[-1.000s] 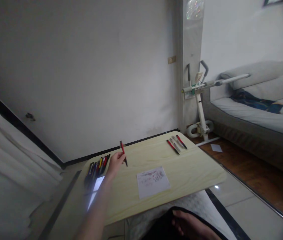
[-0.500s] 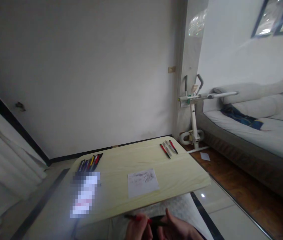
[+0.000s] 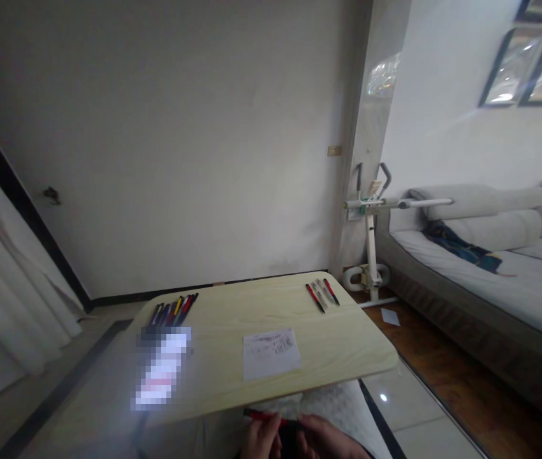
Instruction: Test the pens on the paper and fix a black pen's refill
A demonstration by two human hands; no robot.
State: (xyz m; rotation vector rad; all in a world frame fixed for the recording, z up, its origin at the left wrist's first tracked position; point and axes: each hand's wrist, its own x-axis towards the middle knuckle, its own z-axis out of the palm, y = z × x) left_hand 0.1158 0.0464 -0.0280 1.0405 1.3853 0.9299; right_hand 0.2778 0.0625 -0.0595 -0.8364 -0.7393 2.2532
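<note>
Just off the near edge of the table (image 3: 218,357), low in the view, the left hand (image 3: 262,438) has a narrow pinch, thumb against fingers, on a red-and-black pen (image 3: 265,416); the right hand (image 3: 329,438) curls close to the pen's other end, and I cannot tell whether its fingertips press on the barrel, since dark cloth behind swallows the outline. To handle the pen well here, I would keep the left pinch firm but light near the middle, let the right thumb and fingers meet the dark end squarely along its length, and hold the whole thing clear of the table's edge so that it neither knocks nor slips into the lap. The pen looks slim and straight, lying nearly level with a slight tilt, black at its left end and bright red where it enters the pinch; fine detail such as a clip or tip is too small to make out. On the near middle of the table lies a paper sheet (image 3: 271,354) with dark scribbles, and at the table's far left and far right corners lie a bundle of pens (image 3: 176,307) and a short row of pens (image 3: 320,296).
</note>
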